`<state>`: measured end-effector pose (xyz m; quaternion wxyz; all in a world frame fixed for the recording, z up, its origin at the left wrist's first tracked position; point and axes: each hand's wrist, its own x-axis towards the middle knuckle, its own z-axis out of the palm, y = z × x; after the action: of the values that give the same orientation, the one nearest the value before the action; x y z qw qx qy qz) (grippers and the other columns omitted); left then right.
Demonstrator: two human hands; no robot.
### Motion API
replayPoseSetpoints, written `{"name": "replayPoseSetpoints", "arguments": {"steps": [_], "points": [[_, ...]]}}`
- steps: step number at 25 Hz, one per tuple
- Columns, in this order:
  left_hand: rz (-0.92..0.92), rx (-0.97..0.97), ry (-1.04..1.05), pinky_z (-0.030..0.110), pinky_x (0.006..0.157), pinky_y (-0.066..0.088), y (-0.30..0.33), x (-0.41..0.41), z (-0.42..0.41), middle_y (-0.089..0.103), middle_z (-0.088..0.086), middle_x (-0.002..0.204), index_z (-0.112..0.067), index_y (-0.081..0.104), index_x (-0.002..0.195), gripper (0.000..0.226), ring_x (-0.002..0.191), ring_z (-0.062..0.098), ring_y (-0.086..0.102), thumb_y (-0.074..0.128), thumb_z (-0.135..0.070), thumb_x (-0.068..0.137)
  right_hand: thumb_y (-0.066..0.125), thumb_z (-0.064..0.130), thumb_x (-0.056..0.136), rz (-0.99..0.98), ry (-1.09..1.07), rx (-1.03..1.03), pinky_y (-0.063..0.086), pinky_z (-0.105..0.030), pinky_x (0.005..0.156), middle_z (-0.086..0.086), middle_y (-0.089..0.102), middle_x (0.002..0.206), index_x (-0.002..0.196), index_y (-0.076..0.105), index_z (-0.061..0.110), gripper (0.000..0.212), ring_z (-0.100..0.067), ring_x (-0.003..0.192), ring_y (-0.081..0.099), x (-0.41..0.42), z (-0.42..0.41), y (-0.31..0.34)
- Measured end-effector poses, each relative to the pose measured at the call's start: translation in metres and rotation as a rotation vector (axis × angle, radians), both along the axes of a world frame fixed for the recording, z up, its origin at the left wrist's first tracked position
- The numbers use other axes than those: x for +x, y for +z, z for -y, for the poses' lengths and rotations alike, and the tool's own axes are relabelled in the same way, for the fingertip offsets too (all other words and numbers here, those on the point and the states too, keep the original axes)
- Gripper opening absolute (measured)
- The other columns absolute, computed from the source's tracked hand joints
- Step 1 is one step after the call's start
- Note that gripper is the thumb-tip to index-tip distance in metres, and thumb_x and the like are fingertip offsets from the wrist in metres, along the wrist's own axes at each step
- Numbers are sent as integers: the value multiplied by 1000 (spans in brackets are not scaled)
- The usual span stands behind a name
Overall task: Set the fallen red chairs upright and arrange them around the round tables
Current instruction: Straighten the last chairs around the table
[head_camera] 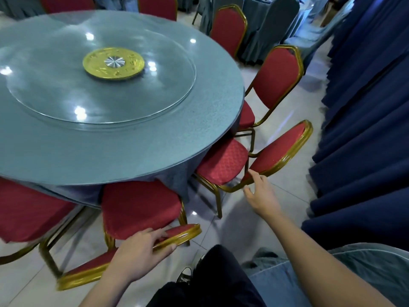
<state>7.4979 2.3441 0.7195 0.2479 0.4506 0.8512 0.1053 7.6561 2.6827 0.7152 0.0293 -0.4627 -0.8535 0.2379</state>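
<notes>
Left hand [141, 247] grips chair backrest [177, 234]; right hand [261, 191] open.

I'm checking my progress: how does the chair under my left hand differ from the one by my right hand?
The left hand grips the near chair by its backrest top; the right hand is open, just touching the right chair. The near chair faces the round table squarely; the right chair sits angled. Both have red cushions and gold frames.
</notes>
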Motion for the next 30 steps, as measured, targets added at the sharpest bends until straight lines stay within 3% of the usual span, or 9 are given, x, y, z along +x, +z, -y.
{"name": "replayPoseSetpoints", "arguments": {"steps": [7,13,16,19,21,26,30], "points": [[58,93,-50,32,85,48,20,10,-115,60,-14,104,-37,58,113,37,103,10,60,37,-63,97,51,34,98,-115,-31,194,47,-48,105,5,47,136,144,35,37,49,-18,120,51,7,-79,22],[29,201,-149,37,89,48,30,44,-284,61,-7,112,-32,52,122,30,107,16,58,38,-50,101,46,36,102,-63,-100,292,33,-49,117,2,46,148,146,42,31,44,-22,137,43,17,-210,22],[79,220,-129,38,97,46,21,75,-387,57,-1,128,-28,42,140,45,118,22,55,43,-48,100,39,38,105,-68,-51,263,29,-48,119,-1,44,153,148,43,27,45,-23,141,40,30,-286,11],[179,94,-119,41,112,36,10,113,-489,38,7,152,-16,17,158,76,135,29,43,53,-44,97,36,39,106,-73,61,215,28,-46,119,0,41,156,149,45,26,46,-23,143,37,42,-357,-1],[183,16,-16,43,113,36,1,130,-532,33,7,156,-16,5,160,86,135,29,42,56,-39,96,35,41,105,-116,145,185,28,-45,119,1,43,155,148,47,26,46,-20,143,37,46,-387,-8],[172,47,154,37,100,45,-3,127,-560,50,3,145,-31,23,156,67,123,27,55,48,-14,95,30,49,104,-189,243,42,28,-47,120,1,44,154,146,49,25,52,-18,145,33,42,-442,-16],[171,7,81,32,99,44,-4,121,-533,49,-5,146,-35,21,155,70,125,20,54,53,-19,95,27,53,100,-265,298,-15,31,-40,117,2,49,150,140,56,23,57,-15,142,35,49,-444,-28]]}}
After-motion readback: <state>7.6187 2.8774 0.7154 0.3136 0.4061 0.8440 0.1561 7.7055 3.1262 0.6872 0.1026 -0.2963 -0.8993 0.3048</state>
